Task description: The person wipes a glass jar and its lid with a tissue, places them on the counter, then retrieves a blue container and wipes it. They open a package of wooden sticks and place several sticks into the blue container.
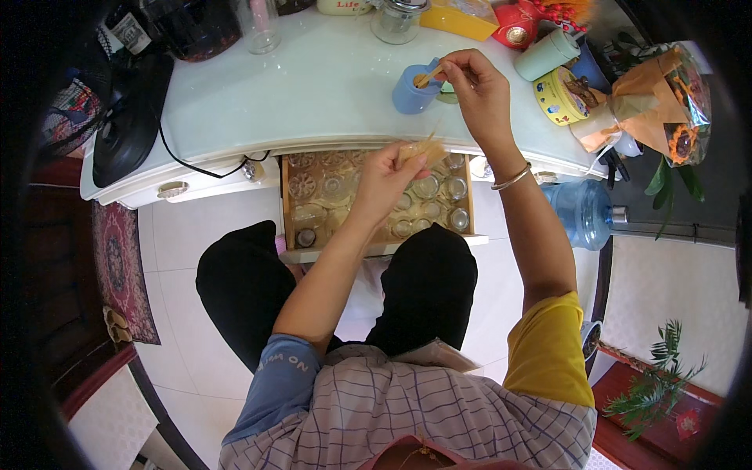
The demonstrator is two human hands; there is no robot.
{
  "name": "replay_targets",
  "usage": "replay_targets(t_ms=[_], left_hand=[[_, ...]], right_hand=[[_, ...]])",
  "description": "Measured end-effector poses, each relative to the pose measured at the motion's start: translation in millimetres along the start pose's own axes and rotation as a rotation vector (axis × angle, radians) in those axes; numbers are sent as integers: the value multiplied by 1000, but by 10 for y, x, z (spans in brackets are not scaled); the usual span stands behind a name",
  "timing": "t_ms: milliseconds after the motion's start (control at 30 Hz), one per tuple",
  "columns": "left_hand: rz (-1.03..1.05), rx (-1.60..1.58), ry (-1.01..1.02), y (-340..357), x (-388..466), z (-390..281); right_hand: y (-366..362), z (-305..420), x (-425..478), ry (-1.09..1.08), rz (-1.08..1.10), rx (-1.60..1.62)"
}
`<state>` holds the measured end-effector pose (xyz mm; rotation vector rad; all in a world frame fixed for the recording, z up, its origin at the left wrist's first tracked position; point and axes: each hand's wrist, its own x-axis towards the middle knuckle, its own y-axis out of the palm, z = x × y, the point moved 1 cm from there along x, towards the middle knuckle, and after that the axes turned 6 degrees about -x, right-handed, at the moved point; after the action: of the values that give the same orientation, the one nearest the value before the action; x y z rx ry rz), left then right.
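Observation:
My left hand (390,176) holds a bundle of thin wooden sticks, likely toothpicks (426,151), over the open drawer (376,251). On the tabletop stands a blue cylindrical holder (411,94) with some sticks showing in its mouth. My right hand (477,82), with a bangle on its wrist, pinches a few of the sticks (432,74) at the holder's mouth. Behind that hand a small green object (447,93) is partly hidden. Below my left hand, glass jars and cups (426,187) fill the drawer.
A glass tumbler (258,35) and a glass jar (396,20) stand at the back. At the right are a mint cup (546,54), a yellow round tin (558,97) and a wrapped bouquet (646,106). A black cable (194,167) hangs over the front edge. A water bottle (581,214) lies beyond my right arm.

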<state>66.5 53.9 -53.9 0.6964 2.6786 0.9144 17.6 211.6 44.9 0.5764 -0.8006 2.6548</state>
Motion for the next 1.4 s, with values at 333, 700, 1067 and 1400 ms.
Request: replay_targets(t_ms=[333,700,1067,1400], left_hand=[[6,40,-51,-30,-13,-9],[-5,3,-37,-37,-14,-4],[-18,-11,-6,-19,-36,-52],[-41,-34,-8,2,-47,-73]], right_hand=[[0,47,54,-17,129,-191],[39,-136,22,-288,123,-478],[-58,-25,-77,-622,106,-861],[-203,212,-470,168,360,192]])
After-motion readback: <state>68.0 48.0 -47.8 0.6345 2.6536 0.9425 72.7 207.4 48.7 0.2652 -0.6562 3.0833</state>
